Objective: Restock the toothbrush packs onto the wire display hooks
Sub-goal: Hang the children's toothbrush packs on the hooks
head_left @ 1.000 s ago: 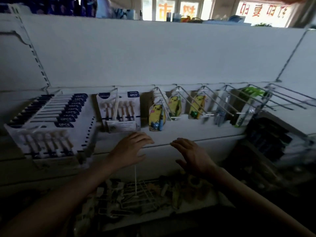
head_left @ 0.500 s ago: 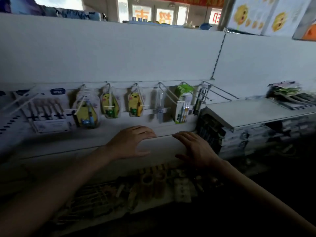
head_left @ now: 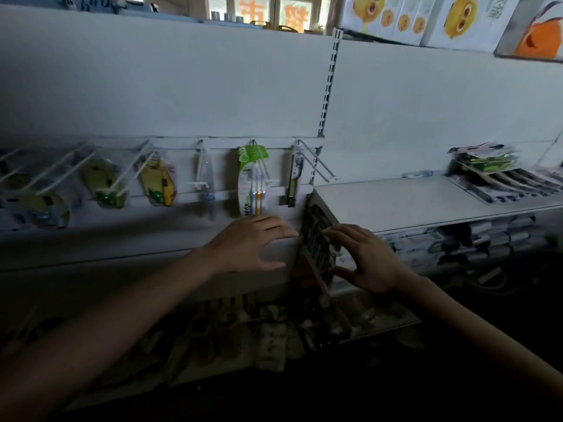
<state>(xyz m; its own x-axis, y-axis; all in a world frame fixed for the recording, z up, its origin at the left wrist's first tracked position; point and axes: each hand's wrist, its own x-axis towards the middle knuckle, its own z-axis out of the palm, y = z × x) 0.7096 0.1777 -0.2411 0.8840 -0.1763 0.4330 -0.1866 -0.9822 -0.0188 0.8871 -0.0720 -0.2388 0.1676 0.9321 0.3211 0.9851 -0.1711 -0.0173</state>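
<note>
Left hand: the left hand [head_left: 253,242] hangs in front of the white shelf edge [head_left: 122,257], fingers spread and relaxed, its grip released and holding nothing
Right hand: the right hand [head_left: 365,257] reaches toward the dark stack of packs [head_left: 316,236] under the side shelf [head_left: 396,202]; fingers loosely bent, whether they touch the stack I cannot tell
Toothbrush packs: a green-topped pack [head_left: 253,178] hangs on a wire hook [head_left: 259,156] just above the left hand; a dark pack [head_left: 294,181] hangs to its right
Other hooks: yellow packs [head_left: 158,181] hang further left, blurred
Side shelf load: flat packs [head_left: 493,175] lie piled at its right end
Below: a dim shelf of mixed goods [head_left: 268,330], too dark to name
</note>
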